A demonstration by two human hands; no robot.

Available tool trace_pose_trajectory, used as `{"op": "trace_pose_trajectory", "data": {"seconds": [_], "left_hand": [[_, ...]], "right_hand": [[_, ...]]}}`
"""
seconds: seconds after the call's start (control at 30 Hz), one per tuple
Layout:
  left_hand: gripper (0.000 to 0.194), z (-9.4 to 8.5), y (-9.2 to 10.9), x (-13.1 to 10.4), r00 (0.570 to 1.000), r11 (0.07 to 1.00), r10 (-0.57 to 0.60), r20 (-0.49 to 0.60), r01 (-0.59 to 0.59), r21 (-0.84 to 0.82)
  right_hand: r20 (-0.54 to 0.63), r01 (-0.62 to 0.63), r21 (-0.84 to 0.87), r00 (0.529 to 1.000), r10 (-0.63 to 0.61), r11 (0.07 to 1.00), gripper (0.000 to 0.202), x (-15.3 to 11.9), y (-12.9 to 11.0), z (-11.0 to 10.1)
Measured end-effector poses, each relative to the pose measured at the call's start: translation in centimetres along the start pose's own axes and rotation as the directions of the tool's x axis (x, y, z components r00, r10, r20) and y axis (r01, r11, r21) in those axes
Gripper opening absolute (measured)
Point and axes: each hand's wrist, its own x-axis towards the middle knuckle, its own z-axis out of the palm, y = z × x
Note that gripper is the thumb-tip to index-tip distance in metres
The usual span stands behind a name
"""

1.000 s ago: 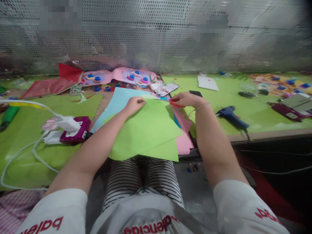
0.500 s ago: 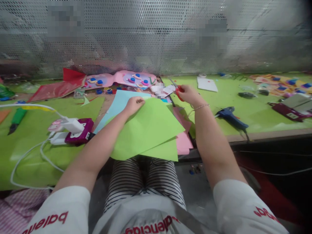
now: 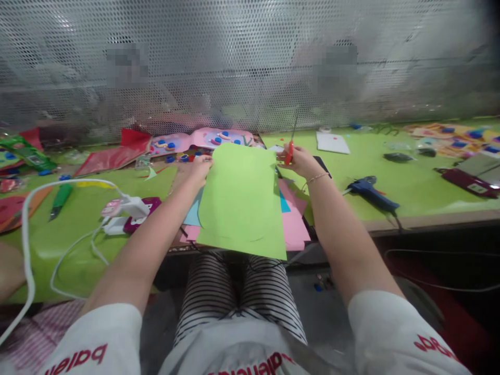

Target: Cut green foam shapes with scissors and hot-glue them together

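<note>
Your left hand (image 3: 202,166) pinches the green paper (image 3: 242,200), long axis running away from you over pink paper (image 3: 296,225); your right hand (image 3: 303,161), apart, grips scissors (image 3: 289,153), blades pointing forward.

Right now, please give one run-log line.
left hand: at light-green paper, left edge | right hand: holding red-handled scissors | partly beneath: pink paper

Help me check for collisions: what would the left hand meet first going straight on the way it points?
Likely the light green sheet: its upper left edge lies close beside the left hand, though contact is unclear.
</note>
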Motion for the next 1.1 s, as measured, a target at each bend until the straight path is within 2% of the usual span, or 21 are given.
{"op": "trace_pose_trajectory", "data": {"seconds": [0.03, 0.1, 0.2, 0.3, 0.37, 0.43, 0.47, 0.5, 0.57, 0.67, 0.73, 0.8, 0.9, 1.0, 1.1], "left_hand": [[0.014, -0.1, -0.2, -0.5, 0.999, 0.996, -0.048, 0.013, 0.049, -0.073], [0.018, -0.2, -0.5, -1.5, 0.997, 0.983, -0.07, 0.042, 0.076, -0.165], [0.031, -0.5, -1.0, -2.1, 0.995, 0.981, -0.058, 0.077, 0.071, -0.178], [0.033, -0.9, -1.2, -1.9, 0.993, 0.993, -0.073, 0.088, 0.081, -0.083], [0.034, -1.3, -1.1, -1.8, 0.997, 0.997, -0.067, 0.049, 0.065, 0.046], [0.04, -1.7, -0.7, -1.8, 0.997, 0.966, 0.073, -0.017, -0.066, 0.251], [0.044, -1.9, -0.3, -2.0, 0.978, 0.909, 0.203, -0.037, -0.175, 0.378], [0.049, -2.0, 0.1, -2.3, 0.938, 0.816, 0.345, -0.025, -0.287, 0.502], [0.048, -2.0, 0.8, -2.9, 0.865, 0.619, 0.492, 0.103, -0.43, 0.657], [0.045, -1.4, 1.2, -3.9, 0.81, 0.43, 0.504, 0.301, -0.537, 0.726], [0.042, -0.8, 1.0, -4.3, 0.788, 0.366, 0.478, 0.388, -0.58, 0.728], [0.034, -0.3, 0.6, -4.5, 0.787, 0.338, 0.43, 0.443, -0.595, 0.729], [0.027, 0.0, 0.2, -4.6, 0.815, 0.335, 0.353, 0.459, -0.569, 0.751], [0.026, -0.1, 0.2, -4.6, 0.852, 0.384, 0.337, 0.401, -0.513, 0.767], [0.023, -0.3, 0.0, -4.3, 0.889, 0.467, 0.328, 0.319, -0.446, 0.763]], "right_hand": [[0.034, -0.013, -0.019, 0.999, 0.014, 1.0, 0.011, 0.0, 0.3, 0.3], [0.1, -0.013, -0.115, 0.995, 0.025, 0.993, 0.013, 0.1, 0.9, 1.0], [0.153, 0.074, -0.296, 0.988, -0.029, 0.952, 0.025, 0.7, 1.9, 1.8], [0.22, 0.168, -0.366, 0.971, -0.09, 0.916, 0.025, 1.1, 2.4, 2.2], [0.28, 0.202, -0.367, 0.955, -0.099, 0.908, 0.023, 1.2, 2.6, 2.4], [0.319, 0.223, -0.371, 0.942, -0.102, 0.901, 0.023, 1.0, 2.7, 2.5], [0.332, 0.235, -0.376, 0.937, -0.107, 0.897, 0.024, 0.9, 2.7, 2.7], [0.342, 0.245, -0.38, 0.933, -0.111, 0.892, 0.024, 0.7, 2.7, 2.9], [0.368, 0.268, -0.391, 0.922, -0.118, 0.88, 0.024, 0.3, 2.7, 3.5], [0.434, 0.337, -0.406, 0.889, -0.145, 0.849, 0.026, -0.3, 2.9, 4.8], [0.472, 0.394, -0.426, 0.865, -0.172, 0.815, 0.026, -0.6, 3.2, 5.6], [0.494, 0.442, -0.481, 0.85, -0.182, 0.757, 0.024, -0.8, 3.4, 6.3], [0.529, 0.504, -0.585, 0.831, -0.173, 0.635, 0.022, -1.0, 3.6, 6.5], [0.543, 0.539, -0.682, 0.826, -0.153, 0.493, 0.027, -1.1, 3.2, 5.9], [0.496, 0.507, -0.778, 0.858, -0.132, 0.37, 0.029, -1.1, 2.4, 4.8]]}}
